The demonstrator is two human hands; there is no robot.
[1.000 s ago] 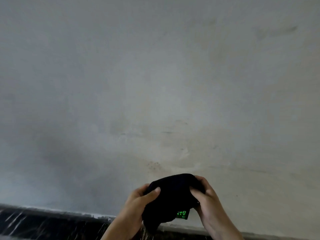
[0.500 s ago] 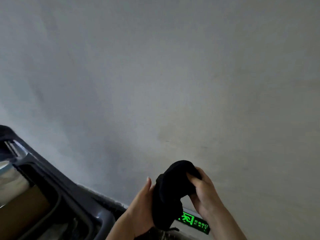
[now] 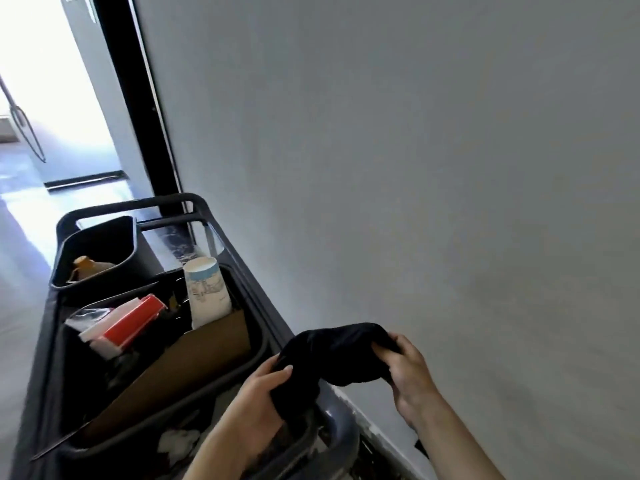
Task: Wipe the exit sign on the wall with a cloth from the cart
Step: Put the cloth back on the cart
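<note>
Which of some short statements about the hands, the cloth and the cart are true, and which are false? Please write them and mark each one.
1. Both hands hold the black cloth. True: the left hand and the right hand each grip one end.
2. The exit sign is visible on the wall. False: only the bare grey wall shows.
3. A paper cup stands upright in the cart. True.
4. The cloth lies folded inside the cart. False: it is held up above the cart's edge.
5. The cart stands to the right of the wall. False: it is left of it.
</note>
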